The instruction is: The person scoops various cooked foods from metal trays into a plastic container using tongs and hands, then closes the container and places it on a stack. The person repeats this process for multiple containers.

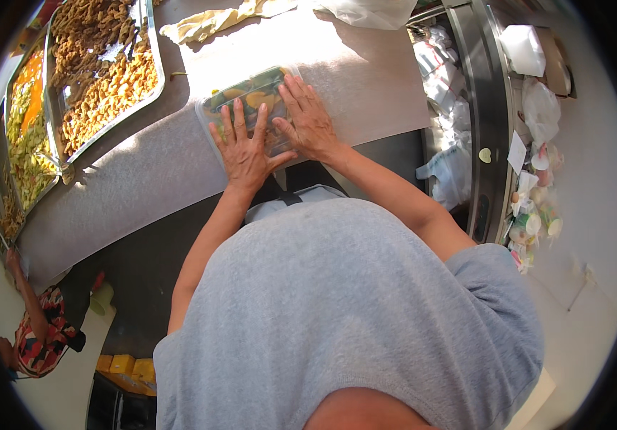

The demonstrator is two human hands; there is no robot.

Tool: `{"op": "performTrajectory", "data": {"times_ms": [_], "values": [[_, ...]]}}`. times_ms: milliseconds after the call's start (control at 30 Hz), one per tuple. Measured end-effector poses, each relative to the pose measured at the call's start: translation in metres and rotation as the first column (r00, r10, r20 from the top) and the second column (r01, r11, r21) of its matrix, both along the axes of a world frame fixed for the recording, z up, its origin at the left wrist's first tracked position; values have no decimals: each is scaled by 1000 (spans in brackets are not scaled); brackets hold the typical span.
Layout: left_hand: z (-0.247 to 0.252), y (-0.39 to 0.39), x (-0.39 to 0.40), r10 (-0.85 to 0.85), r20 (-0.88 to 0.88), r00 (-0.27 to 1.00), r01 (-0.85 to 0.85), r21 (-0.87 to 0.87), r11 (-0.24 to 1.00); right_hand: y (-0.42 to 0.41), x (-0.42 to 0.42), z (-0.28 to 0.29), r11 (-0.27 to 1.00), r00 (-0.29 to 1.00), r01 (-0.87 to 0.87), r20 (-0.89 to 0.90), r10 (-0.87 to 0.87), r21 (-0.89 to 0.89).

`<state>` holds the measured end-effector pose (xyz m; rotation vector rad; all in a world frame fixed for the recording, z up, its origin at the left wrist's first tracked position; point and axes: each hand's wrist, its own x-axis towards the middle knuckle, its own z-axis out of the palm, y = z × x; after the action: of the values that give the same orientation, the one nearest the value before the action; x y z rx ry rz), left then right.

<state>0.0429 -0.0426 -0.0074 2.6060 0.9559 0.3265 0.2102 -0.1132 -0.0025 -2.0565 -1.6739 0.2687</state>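
Observation:
A rectangular clear plastic food container point(276, 81) lies on the pale counter before me, with a lid over it. Yellow slices and green pieces show through the plastic. Spread flat, my left hand point(246, 150) rests on the lid's near left part, fingers apart. My right hand point(308, 118) presses on the right side of the lid, its fingertips toward the far right corner. Neither hand grips anything. Both palms cover much of the near half of the container, so its near edge is mostly hidden.
Metal trays of browned fried food point(109, 102) and chopped greens point(26, 129) stand at left. A crumpled yellowish cloth or paper point(222, 24) and a plastic bag point(367, 11) lie at the back. Plastic bags point(448, 172) fill a space at right. Another person point(42, 333) stands at far left.

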Motion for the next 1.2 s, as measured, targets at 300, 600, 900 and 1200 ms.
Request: {"op": "performTrajectory", "data": {"times_ms": [300, 600, 900, 1200], "values": [[-8, 11, 7, -49, -68, 996, 53, 70, 996, 8, 2, -18, 987, 997, 73, 27, -78, 145], [-10, 26, -23, -16, 142, 990, 8, 53, 999, 18, 13, -2, 996, 998, 39, 42, -42, 79], [-10, 28, -22, -25, 211, 977, -2, 125, 992, 19, 16, -10, 991, 998, 48, -41, -43, 128], [-14, 85, 15, 137, 63, 989, -141, 64, 988, 83, 17, -2, 987, 984, -44, 162, 70, -154]]}}
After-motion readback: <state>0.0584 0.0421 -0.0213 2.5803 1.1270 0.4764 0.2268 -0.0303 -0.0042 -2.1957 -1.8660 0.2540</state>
